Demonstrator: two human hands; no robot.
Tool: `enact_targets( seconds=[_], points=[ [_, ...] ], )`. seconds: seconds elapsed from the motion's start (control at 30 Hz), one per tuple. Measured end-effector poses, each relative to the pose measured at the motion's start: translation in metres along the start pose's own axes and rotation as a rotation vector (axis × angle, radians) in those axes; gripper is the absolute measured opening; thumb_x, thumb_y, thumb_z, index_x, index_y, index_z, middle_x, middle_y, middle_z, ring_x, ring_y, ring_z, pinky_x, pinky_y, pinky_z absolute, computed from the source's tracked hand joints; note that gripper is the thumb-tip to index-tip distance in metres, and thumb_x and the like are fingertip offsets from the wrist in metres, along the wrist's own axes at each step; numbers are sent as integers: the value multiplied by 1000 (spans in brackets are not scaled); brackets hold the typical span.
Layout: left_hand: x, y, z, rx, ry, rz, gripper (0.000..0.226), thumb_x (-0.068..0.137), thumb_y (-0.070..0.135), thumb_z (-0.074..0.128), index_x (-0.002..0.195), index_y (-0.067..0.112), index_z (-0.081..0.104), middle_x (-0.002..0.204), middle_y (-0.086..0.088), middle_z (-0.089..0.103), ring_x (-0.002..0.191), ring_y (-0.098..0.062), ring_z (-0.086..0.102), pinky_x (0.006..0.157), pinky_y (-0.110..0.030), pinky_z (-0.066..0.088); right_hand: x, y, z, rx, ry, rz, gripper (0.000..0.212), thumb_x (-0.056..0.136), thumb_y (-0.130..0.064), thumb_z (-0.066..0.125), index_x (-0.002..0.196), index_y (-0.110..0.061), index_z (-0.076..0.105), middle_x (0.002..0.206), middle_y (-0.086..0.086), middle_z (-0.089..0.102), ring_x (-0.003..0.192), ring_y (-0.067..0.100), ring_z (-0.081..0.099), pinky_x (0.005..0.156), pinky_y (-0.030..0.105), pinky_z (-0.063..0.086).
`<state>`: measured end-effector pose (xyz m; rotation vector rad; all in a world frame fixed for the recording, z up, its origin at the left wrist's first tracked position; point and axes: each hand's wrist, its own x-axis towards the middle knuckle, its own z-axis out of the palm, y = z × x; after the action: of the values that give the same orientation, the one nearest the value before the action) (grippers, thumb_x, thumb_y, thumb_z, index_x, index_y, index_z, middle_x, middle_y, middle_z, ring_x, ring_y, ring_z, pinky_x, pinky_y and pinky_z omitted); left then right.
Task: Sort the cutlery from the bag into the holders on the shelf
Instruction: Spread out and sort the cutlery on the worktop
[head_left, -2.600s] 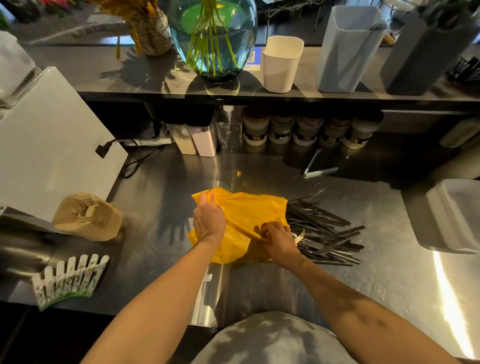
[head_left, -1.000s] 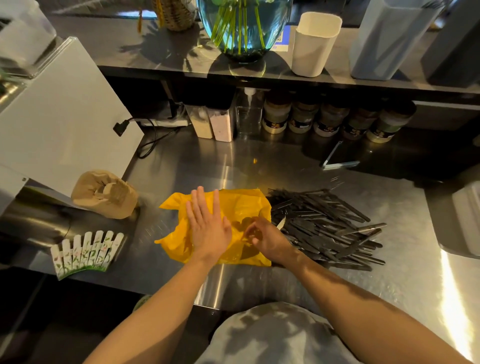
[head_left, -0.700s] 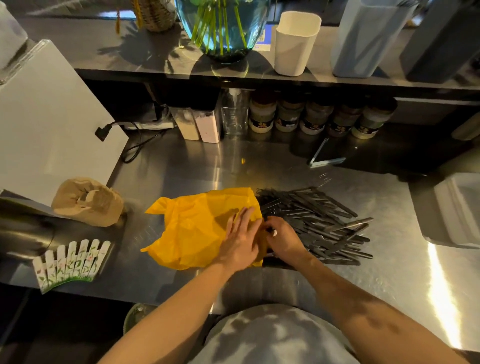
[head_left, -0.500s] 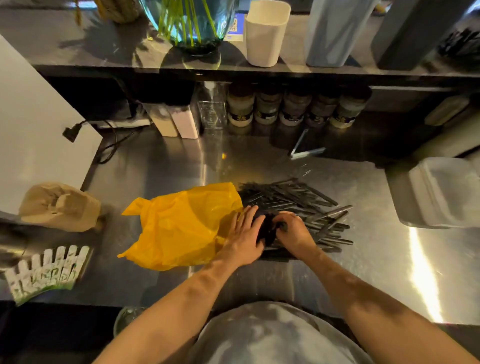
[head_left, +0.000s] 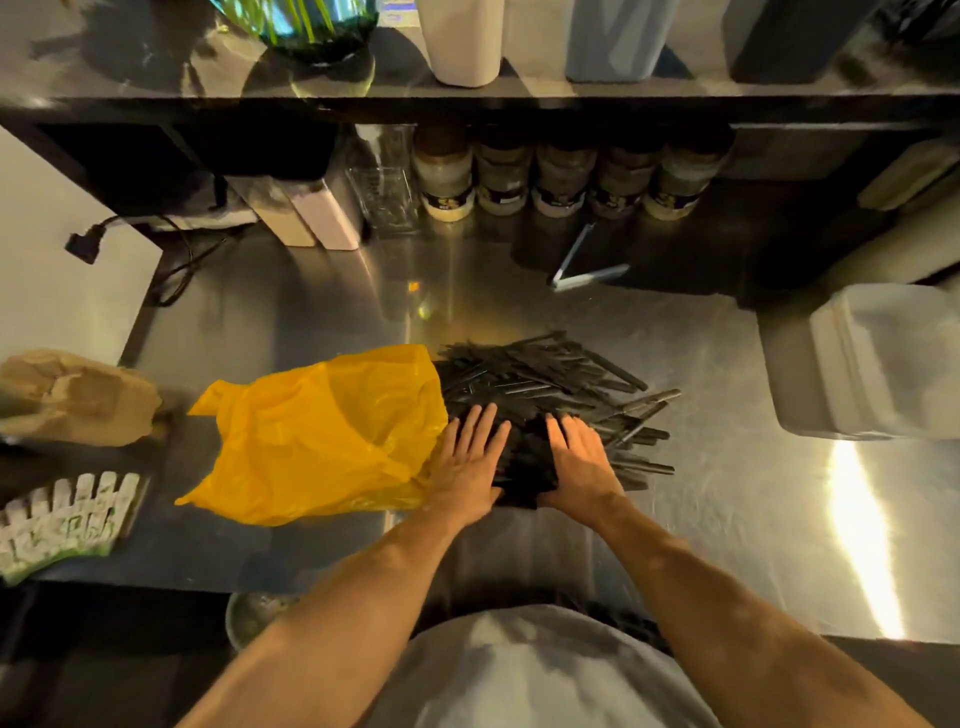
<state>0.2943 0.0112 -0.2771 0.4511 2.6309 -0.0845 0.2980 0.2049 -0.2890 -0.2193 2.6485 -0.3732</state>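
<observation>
A heap of dark cutlery (head_left: 550, 384) lies on the steel counter (head_left: 727, 519), just right of a crumpled yellow plastic bag (head_left: 322, 436). My left hand (head_left: 470, 460) rests flat on the near left side of the heap with its fingers straight. My right hand (head_left: 582, 457) lies flat on the near right side, fingers also straight. Between the hands sits a dark clump of cutlery. On the shelf above stand a white holder (head_left: 462, 41), a pale blue holder (head_left: 613, 39) and a dark holder (head_left: 795, 36), all cut off at the top of the view.
A glass vase (head_left: 311, 31) stands on the shelf (head_left: 156, 98) to the left. Several jars (head_left: 561, 176) line the back of the counter under it. A brown paper bag (head_left: 72, 400) and a small white fence ornament (head_left: 62, 514) sit at left, a white bin (head_left: 883, 364) at right.
The bag slid left off the cutlery and now lies beside the heap. Both hands moved from the bag onto the near side of the heap, fingers flat.
</observation>
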Motion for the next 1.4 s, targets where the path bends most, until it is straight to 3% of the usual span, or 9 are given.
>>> enact_targets(
  seconds=[0.17, 0.33, 0.47, 0.57, 0.73, 0.93, 1.27, 1.4],
  points=[
    [7, 5, 6, 0, 81, 4, 89, 96, 47, 59, 162, 22, 5, 169, -8, -15, 155, -28, -13, 125, -51, 1, 8, 7, -2, -26, 26, 12, 99, 80, -39, 81, 157, -9, 26, 155, 16, 33, 145, 35, 28, 122, 45, 24],
    [17, 16, 6, -22, 109, -27, 87, 95, 50, 59, 161, 21, 10, 169, -11, -4, 156, -29, -6, 125, -53, 3, 16, 26, -10, -15, 25, 10, 76, 81, -37, 76, 145, -11, 43, 143, 9, 43, 132, 31, 39, 108, 42, 36],
    [21, 24, 8, -86, 149, -10, 86, 92, 45, 67, 158, 19, 19, 167, -12, 8, 156, -30, 5, 125, -51, 15, 19, 39, -18, -7, 37, -23, 56, 85, -37, 73, 131, -12, 51, 127, 6, 51, 118, 28, 46, 97, 40, 42],
    [25, 26, 5, -125, 159, -8, 84, 92, 43, 68, 158, 21, 21, 166, -11, 12, 155, -31, 10, 124, -47, 22, 22, 48, -21, 3, 24, -43, 53, 90, -39, 71, 131, -13, 51, 126, 6, 52, 116, 27, 47, 97, 39, 41],
    [33, 34, 7, -216, 149, 44, 88, 95, 31, 67, 162, 23, 11, 169, -7, 4, 156, -27, 2, 125, -45, 8, 21, 63, -23, 27, 23, 5, 38, 97, -26, 62, 131, -17, 50, 129, 5, 53, 119, 26, 45, 104, 40, 38],
    [45, 47, -7, -315, 105, 114, 95, 96, 21, 66, 162, 25, -2, 168, 2, -21, 154, -19, -19, 124, -39, -4, 17, 82, -34, 51, 31, 77, 35, 97, -19, 56, 132, -20, 51, 136, 6, 51, 130, 30, 41, 111, 45, 32],
    [51, 12, -23, -233, 151, -30, 92, 95, 35, 64, 162, 20, 4, 167, -2, -21, 154, -22, -20, 127, -43, -4, 19, 92, -46, 192, 54, 78, 42, 96, -18, 56, 138, -21, 51, 147, 5, 45, 136, 30, 37, 114, 46, 31],
    [59, -4, -29, -191, 59, -139, 93, 95, 45, 61, 162, 24, -1, 168, -5, -19, 154, -27, -21, 126, -50, -4, 23, 83, -48, 245, 54, 65, 41, 100, -18, 54, 141, -20, 51, 141, 4, 49, 133, 27, 39, 116, 42, 31]
  ],
)
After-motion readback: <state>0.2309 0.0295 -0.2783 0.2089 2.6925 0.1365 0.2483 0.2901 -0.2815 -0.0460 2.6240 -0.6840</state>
